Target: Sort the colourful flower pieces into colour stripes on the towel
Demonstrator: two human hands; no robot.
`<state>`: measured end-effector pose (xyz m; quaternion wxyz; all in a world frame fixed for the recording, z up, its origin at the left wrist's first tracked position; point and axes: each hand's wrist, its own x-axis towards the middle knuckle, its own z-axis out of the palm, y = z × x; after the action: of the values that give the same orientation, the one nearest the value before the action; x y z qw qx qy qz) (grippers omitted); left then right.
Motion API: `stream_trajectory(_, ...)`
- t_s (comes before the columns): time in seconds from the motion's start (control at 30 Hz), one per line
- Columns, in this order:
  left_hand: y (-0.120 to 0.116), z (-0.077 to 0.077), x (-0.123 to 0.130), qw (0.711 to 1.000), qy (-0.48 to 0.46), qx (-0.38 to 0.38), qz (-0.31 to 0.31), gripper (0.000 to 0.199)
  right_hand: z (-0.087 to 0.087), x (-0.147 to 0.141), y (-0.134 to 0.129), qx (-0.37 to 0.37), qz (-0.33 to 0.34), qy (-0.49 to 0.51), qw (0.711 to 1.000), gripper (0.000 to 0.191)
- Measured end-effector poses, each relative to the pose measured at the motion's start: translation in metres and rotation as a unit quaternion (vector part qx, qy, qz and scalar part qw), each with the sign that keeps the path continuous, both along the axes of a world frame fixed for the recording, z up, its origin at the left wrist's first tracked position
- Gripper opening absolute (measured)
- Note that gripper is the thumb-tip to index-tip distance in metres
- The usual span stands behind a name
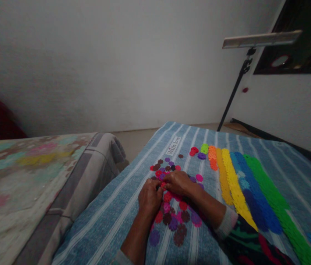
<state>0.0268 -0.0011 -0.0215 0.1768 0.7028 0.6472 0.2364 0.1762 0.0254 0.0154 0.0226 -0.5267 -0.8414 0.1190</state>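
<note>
My left hand and my right hand meet, fingers curled down, among small flower-shaped plastic pieces. Red, maroon, purple and pink pieces lie loose around and under them on a blue striped cloth. My fingers hide whatever lies directly beneath them, so I cannot tell if either hand holds a piece. To the right lie packed bands of orange pieces, yellow pieces, blue pieces and green pieces.
A "With love" label is sewn on the cloth beyond the pieces. To the left lies a pale patterned bedcover. A black-stemmed lamp stands at the far right, before a white wall.
</note>
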Motion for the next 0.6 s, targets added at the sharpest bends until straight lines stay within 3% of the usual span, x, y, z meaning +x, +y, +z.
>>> stream_trajectory(0.3,0.001,0.001,0.001,1.0,-0.006,0.002,0.004,0.011,0.0,0.001,-0.006,0.006,0.029,0.016,0.999,0.025)
stream_trajectory(0.6,0.006,-0.005,-0.004,0.991,-0.12,0.043,-0.032,0.014,-0.009,0.008,-0.002,-0.002,0.023,0.071,0.997,0.02)
